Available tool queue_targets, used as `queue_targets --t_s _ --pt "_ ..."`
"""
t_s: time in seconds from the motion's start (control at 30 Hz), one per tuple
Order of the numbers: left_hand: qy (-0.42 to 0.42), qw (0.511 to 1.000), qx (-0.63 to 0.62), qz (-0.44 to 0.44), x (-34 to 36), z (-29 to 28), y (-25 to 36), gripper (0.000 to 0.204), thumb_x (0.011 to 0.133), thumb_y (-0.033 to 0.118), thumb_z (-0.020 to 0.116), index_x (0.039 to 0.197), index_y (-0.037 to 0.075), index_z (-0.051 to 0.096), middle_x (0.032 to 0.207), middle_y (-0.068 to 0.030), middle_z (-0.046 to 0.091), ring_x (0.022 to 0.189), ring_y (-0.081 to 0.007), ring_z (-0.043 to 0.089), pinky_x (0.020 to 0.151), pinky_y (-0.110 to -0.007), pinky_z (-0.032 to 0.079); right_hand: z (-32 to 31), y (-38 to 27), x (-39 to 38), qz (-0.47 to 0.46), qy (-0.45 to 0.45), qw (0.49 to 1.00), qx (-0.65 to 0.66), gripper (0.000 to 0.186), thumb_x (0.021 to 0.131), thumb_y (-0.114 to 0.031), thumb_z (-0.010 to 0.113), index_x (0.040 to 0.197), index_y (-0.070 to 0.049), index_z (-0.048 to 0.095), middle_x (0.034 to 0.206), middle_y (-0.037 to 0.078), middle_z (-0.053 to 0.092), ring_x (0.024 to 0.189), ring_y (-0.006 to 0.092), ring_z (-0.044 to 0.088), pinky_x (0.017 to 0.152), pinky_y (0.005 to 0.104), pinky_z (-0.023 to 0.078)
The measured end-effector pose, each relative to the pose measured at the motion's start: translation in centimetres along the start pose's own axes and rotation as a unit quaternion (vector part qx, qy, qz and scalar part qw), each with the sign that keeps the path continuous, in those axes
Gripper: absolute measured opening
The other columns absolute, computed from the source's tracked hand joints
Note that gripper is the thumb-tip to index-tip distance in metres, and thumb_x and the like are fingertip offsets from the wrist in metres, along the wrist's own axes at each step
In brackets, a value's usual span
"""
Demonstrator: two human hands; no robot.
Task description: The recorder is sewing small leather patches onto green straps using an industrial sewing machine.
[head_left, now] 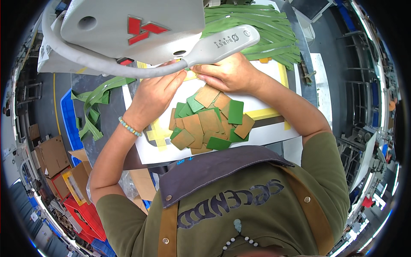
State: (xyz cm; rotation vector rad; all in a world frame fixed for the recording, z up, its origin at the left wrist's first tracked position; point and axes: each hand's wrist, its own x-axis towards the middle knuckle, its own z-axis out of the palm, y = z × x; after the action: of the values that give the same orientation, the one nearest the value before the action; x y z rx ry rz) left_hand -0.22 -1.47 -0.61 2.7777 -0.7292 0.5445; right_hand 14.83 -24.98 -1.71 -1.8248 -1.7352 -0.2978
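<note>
Both hands work close together under the head of a white sewing machine (102,36). My left hand (158,92) has its fingers bent and pressed together beside the machine's lower edge. From the right, my right hand (231,75) reaches in with thumb and fingers pinched. A sliver of green shows between the fingertips, but the machine's grey lever (222,45) and tube hide most of what they grip. Just nearer to me lies a loose pile of small rectangular pieces (209,122), green on one face and tan on the other, with rounded corners.
The pile rests on a white work surface (150,158) edged with yellow tape (263,114). Long green strips (265,30) are heaped at the back right. Green offcuts (96,109) hang at the left, near a blue bin (67,113). Cardboard boxes (51,156) and a red crate (85,218) stand lower left.
</note>
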Motion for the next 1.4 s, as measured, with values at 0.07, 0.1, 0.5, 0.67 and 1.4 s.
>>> queue_targets --t_s 0.07,0.1,0.5,0.67,1.4 --pt "-0.007 1.000 0.002 0.005 0.4 -0.3 0.0 0.030 0.093 0.003 0.072 0.122 0.000 0.071 0.138 -0.0114 0.072 0.125 -0.0313 0.068 0.103 -0.045 0.054 0.0 0.0 0.0 0.004 -0.004 1.000 0.003 0.024 0.084 -0.019 0.079 0.106 -0.010 0.079 0.122 0.003 0.072 0.117 0.0258 0.065 0.103 0.0418 0.050" --pt "-0.013 1.000 0.006 0.008 0.6 -0.5 0.0 0.030 0.092 0.003 0.072 0.122 0.001 0.071 0.137 -0.0108 0.072 0.122 -0.0309 0.069 0.102 -0.045 0.055 0.0 0.0 0.0 0.007 -0.007 1.000 0.007 0.025 0.084 -0.018 0.079 0.107 -0.010 0.079 0.121 0.003 0.072 0.117 0.0261 0.065 0.103 0.0418 0.050" --pt "-0.039 0.998 0.036 0.021 1.6 -1.2 0.1 0.032 0.090 0.003 0.067 0.122 0.002 0.071 0.136 -0.0099 0.073 0.122 -0.0285 0.070 0.095 -0.041 0.057 -2.8 -0.3 0.4 0.015 -0.045 0.999 -0.020 0.022 0.085 -0.017 0.079 0.106 -0.008 0.079 0.113 0.004 0.075 0.104 0.0264 0.071 0.092 0.0417 0.058" --pt "-0.039 0.998 0.038 0.017 1.4 -1.2 0.1 0.031 0.090 0.003 0.067 0.120 0.001 0.071 0.135 -0.0102 0.073 0.125 -0.0289 0.069 0.101 -0.042 0.054 -3.5 -1.1 1.1 0.011 -0.065 0.997 -0.030 0.023 0.086 -0.017 0.078 0.107 -0.007 0.079 0.113 0.006 0.076 0.106 0.0276 0.071 0.096 0.0415 0.057" --pt "-0.047 0.998 0.043 0.010 1.5 -0.8 0.4 0.025 0.093 0.005 0.069 0.118 0.001 0.071 0.133 -0.0101 0.074 0.124 -0.0305 0.068 0.102 -0.042 0.054 -3.8 -1.1 0.7 0.034 -0.113 0.993 -0.016 0.026 0.091 -0.018 0.076 0.114 -0.006 0.078 0.124 0.007 0.076 0.115 0.0281 0.069 0.103 0.0427 0.055"
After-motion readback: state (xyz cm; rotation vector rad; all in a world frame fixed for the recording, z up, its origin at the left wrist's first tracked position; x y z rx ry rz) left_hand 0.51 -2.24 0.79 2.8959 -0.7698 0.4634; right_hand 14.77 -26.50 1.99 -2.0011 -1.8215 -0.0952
